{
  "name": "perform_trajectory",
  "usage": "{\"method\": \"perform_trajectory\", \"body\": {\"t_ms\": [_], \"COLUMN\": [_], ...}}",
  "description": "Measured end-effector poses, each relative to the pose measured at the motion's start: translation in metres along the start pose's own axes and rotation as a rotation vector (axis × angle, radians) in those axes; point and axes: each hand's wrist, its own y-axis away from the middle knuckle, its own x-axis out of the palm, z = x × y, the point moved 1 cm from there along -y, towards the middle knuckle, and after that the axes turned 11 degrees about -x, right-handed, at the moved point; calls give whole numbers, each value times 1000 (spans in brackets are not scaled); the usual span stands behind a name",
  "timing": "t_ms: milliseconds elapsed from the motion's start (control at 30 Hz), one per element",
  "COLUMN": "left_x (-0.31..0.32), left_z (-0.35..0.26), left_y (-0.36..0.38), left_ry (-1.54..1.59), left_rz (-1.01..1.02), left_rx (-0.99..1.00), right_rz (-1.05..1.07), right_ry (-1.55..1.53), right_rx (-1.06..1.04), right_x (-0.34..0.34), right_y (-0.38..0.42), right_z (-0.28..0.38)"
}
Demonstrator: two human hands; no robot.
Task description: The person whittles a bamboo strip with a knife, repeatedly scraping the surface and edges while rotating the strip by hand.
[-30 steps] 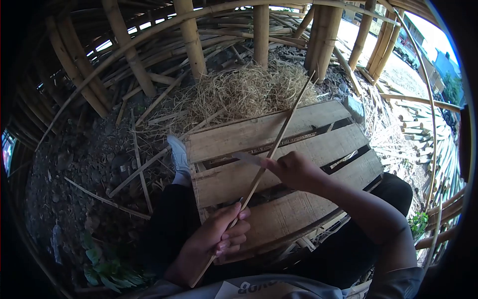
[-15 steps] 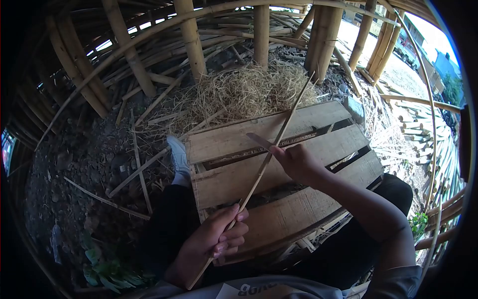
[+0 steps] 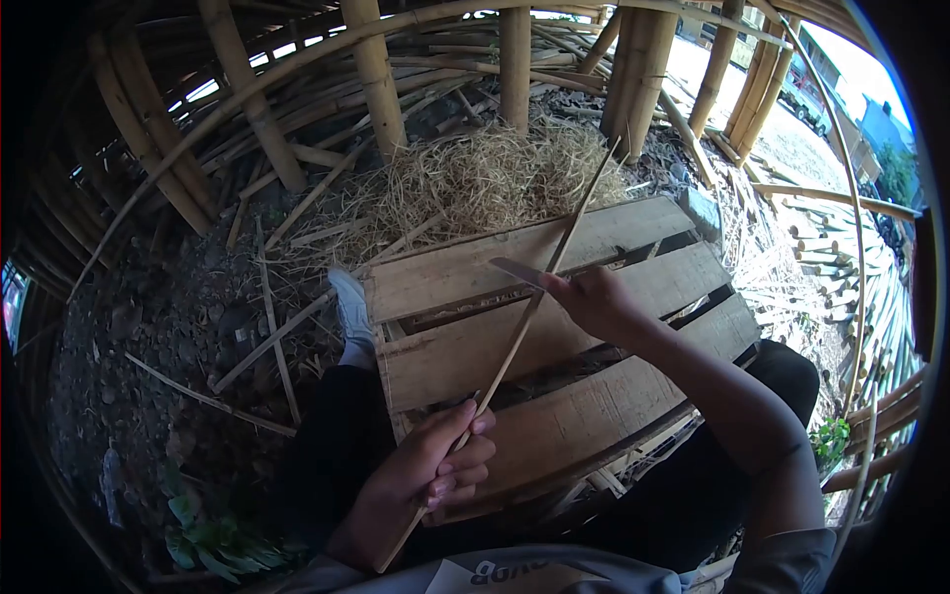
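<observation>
While my left hand (image 3: pixel 435 460) stays where it was a second ago, my right hand (image 3: pixel 599 307) has moved farther up the long strip (image 3: pixel 510 351), toward its far end, taking the knife (image 3: pixel 517 271) with it. Since half a second ago the two have hardly shifted; the blade lies at almost the same slant. My left fingers are curled tight around the lower part of the strip, the thumb pressed along it, and its near end juts out below my fist. My right fist is closed on the knife's handle, which my fingers hide. The blade crosses the strip just beside my right thumb, though I cannot tell whether the edge is touching it.

The strip runs slantwise above the slatted bench (image 3: pixel 435 358), from near my shirt (image 3: pixel 406 576) to a thin, dark tip in front of the straw heap (image 3: pixel 495 178). It is slender, straight and tan, darker toward that tip. The blade is flat, narrow and greyish. Broad wooden boards make up the bench, pale and scuffed, with dark gaps between them. Beyond it the straw is a tangle of dry, curling fibres, and round, jointed bamboo posts (image 3: pixel 374 79) rise behind. My pale shoe (image 3: pixel 350 305) rests beside the bench's left edge.
</observation>
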Motion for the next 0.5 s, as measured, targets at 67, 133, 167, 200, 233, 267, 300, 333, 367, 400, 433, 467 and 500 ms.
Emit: {"method": "perform_trajectory", "body": {"t_ms": [67, 133, 167, 200, 233, 267, 300, 333, 367, 400, 433, 467, 500], "left_x": [2, 7, 7, 8, 7, 3, -1, -4, -4, -5, -5, -5, -5], "left_z": [-1, 1, 0, 0, 1, 1, 1, -1, -3, -4, -4, -5, -4], "left_y": [3, 14, 14, 11, 9, 6, 3, 2, 4, 6, 8, 7, 4], "left_ry": [-24, -61, -64, -52, -34, -25, 8, 34, 32, 23, 13, 12, 29], "left_rz": [-7, -39, -43, -42, -39, -38, 1, 38, 37, 28, 19, 19, 39], "left_rx": [17, 8, 5, 3, 2, 1, 3, 5, 8, 0, -10, -10, -6], "right_rz": [-70, -144, -82, -18, 25, 33, -3, -46, -78, -75, 10, 93, 92], "right_ry": [7, -17, -21, -21, 9, 12, -9, -32, -80, -81, -29, 23, -29], "right_rx": [-14, -33, -15, 3, 30, 33, 65, 96, -19, -23, -48, -70, 50], "right_x": [3, 8, 3, -3, -5, -2, -1, -1, 8, 7, 8, 8, 2], "right_y": [4, 12, 12, 10, -1, -6, -8, -10, 3, 8, 11, 13, 5], "right_z": [1, 7, 9, 9, 0, -4, -4, -1, 6, 10, 13, 14, 10]}}
